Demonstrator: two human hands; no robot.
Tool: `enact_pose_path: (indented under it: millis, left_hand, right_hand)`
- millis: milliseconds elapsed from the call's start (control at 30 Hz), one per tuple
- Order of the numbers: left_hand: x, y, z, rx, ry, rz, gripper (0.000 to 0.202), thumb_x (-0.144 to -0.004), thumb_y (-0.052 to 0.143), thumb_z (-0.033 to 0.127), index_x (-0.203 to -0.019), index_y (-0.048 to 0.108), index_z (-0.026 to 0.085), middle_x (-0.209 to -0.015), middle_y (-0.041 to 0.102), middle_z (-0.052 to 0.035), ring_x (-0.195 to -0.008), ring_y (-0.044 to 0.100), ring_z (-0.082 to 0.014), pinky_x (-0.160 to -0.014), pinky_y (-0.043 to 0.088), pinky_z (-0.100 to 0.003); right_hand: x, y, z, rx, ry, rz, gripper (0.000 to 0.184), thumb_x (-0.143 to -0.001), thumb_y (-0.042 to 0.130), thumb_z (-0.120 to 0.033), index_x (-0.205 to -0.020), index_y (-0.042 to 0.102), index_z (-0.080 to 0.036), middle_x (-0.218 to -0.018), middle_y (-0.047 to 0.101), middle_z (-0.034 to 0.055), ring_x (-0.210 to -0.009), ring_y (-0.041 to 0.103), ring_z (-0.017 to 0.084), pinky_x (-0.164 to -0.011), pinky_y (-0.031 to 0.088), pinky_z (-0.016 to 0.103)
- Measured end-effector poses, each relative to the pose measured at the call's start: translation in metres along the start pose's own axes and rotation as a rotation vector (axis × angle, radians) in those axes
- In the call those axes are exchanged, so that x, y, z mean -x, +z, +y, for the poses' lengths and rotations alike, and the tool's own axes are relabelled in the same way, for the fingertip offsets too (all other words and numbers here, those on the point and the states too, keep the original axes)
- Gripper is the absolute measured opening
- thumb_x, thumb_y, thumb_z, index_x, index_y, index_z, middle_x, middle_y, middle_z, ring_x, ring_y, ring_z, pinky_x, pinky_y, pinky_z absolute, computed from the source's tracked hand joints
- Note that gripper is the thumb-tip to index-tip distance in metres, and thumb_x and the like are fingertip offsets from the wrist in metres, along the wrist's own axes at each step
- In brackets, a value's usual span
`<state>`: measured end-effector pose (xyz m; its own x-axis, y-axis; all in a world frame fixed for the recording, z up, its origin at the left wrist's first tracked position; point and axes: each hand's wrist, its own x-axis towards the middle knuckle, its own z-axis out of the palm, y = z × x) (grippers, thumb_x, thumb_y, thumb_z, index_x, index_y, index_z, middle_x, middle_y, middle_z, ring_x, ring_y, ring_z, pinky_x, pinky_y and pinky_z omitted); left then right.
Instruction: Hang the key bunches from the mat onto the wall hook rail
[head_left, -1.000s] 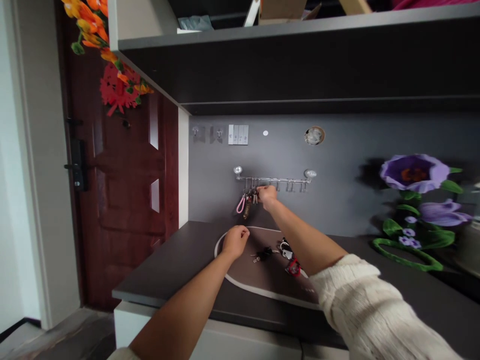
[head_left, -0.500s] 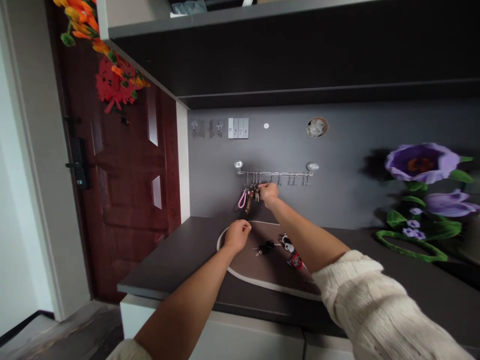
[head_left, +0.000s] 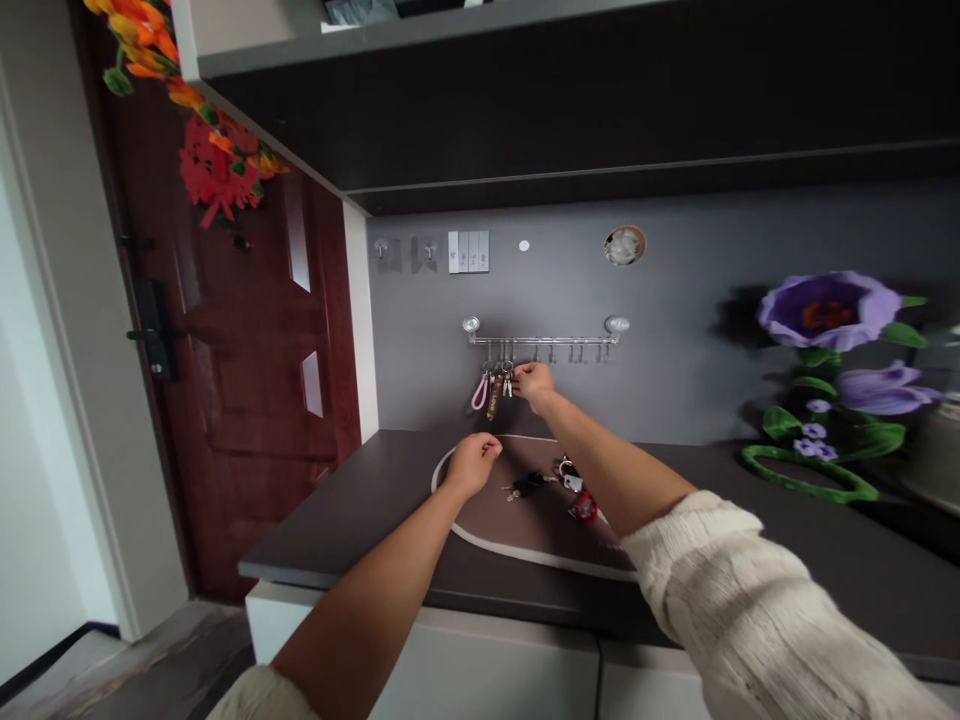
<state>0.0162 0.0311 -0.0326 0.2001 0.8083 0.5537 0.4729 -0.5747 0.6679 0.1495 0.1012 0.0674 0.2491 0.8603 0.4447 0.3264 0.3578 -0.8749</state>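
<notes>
My right hand [head_left: 534, 384] is at the metal hook rack [head_left: 544, 341] on the grey wall, its fingertips curled and slightly parted right beside a small bunch of keys [head_left: 508, 385]. Those keys hang from a hook by a ring. To their left hang a brown key tag [head_left: 493, 398] and a pink loop strap [head_left: 480, 392]. My left hand [head_left: 474, 463] hovers over the left part of a brown mat [head_left: 480, 515], fingers curled in, with nothing visible in them. On the mat lie a black key set [head_left: 529, 484], a silver key bunch [head_left: 570, 475] and a red keychain [head_left: 583, 507].
A dark shelf [head_left: 600, 110] overhangs the counter [head_left: 337, 510]. Purple plush flowers [head_left: 829, 312] stand at the right. At the left is a dark red door [head_left: 247, 400] with orange flowers and a red decoration near it. Several hooks on the rack's right side hang bare.
The view has shifted slightly. My right fingertips have eased a little to the right of the hanging keys. My left hand holds nearly the same place.
</notes>
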Motion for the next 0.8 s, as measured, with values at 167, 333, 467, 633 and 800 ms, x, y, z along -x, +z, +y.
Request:
enact_pose_path:
  millis: [167,333,467,633,800]
  left_hand:
    - [0.002,-0.002,0.003,0.052,0.005,-0.028,0.014,-0.073,0.048,0.019,-0.073,0.062,0.014,-0.068,0.061,-0.0023,-0.063,0.052,-0.0111,-0.062,0.040,-0.023]
    - [0.006,-0.006,0.006,0.113,0.014,-0.054,0.016,-0.073,0.050,0.024,-0.075,0.062,0.014,-0.066,0.060,-0.0021,-0.061,0.052,-0.0113,-0.061,0.040,-0.023]
    - [0.011,-0.010,0.009,0.148,0.034,-0.107,0.017,-0.071,0.053,0.027,-0.075,0.063,0.013,-0.062,0.059,-0.0012,-0.058,0.050,-0.0105,-0.060,0.039,-0.023]
    - [0.017,-0.015,0.016,0.136,0.035,-0.194,0.018,-0.070,0.055,0.027,-0.077,0.063,0.013,-0.065,0.060,-0.0012,-0.059,0.050,-0.0101,-0.060,0.039,-0.023]
    - [0.021,-0.017,0.023,0.063,0.074,-0.239,0.020,-0.071,0.055,0.027,-0.082,0.064,0.012,-0.075,0.064,-0.0030,-0.066,0.053,-0.0108,-0.067,0.041,-0.024]
  right_hand:
    - [0.021,-0.011,-0.014,-0.123,0.116,0.035,0.007,-0.069,0.047,-0.011,-0.065,0.052,-0.015,-0.061,0.057,0.0002,-0.050,0.053,0.007,-0.050,0.044,0.019]
    - [0.042,-0.026,-0.025,-0.124,0.123,0.009,0.010,-0.073,0.045,-0.010,-0.066,0.051,-0.014,-0.065,0.058,0.0019,-0.053,0.055,0.008,-0.048,0.042,0.018]
    - [0.057,-0.039,-0.024,-0.113,0.116,-0.025,0.008,-0.076,0.046,-0.012,-0.070,0.051,-0.014,-0.067,0.059,0.0028,-0.055,0.055,0.007,-0.049,0.042,0.016]
    - [0.078,-0.052,-0.005,-0.076,0.072,-0.071,0.006,-0.076,0.048,-0.013,-0.072,0.052,-0.014,-0.066,0.060,0.0033,-0.054,0.055,0.007,-0.052,0.043,0.018]
    - [0.108,-0.065,0.021,0.129,-0.031,-0.134,0.008,-0.077,0.049,-0.017,-0.074,0.055,-0.014,-0.068,0.062,0.0038,-0.058,0.056,0.008,-0.061,0.045,0.020]
